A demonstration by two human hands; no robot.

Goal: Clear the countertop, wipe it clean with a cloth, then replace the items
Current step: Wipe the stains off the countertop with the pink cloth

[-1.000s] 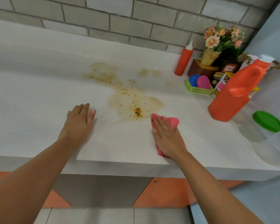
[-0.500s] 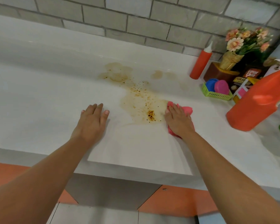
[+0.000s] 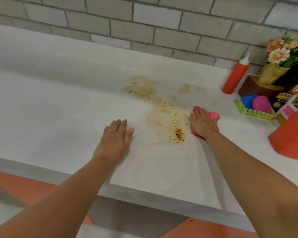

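— How far along is it?
— Barely into the wiping. Left hand [image 3: 114, 134] lies flat on the countertop [image 3: 58, 117], fingers straight, holding nothing. Right hand [image 3: 202, 123] presses the pink cloth [image 3: 214, 115] flat-fingered, just right of the brown stain [image 3: 165, 117], which looks unwiped.
— And the items?
— Bunched far right: orange jug [image 3: 292, 134], green basket [image 3: 253, 113], red squeeze bottle [image 3: 235, 78]. Replacing them comes last.

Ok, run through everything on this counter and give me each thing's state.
Brown stain: spread across the countertop, not yet wiped.
Left hand: flat on the countertop, holding nothing.
Right hand: pressing the pink cloth down.
Pink cloth: bunched under the right hand, at the brown stain's right edge.
Red squeeze bottle: upright, capped.
Orange jug: standing, partly out of frame.
Green basket: holding a blue disc and a pink disc.
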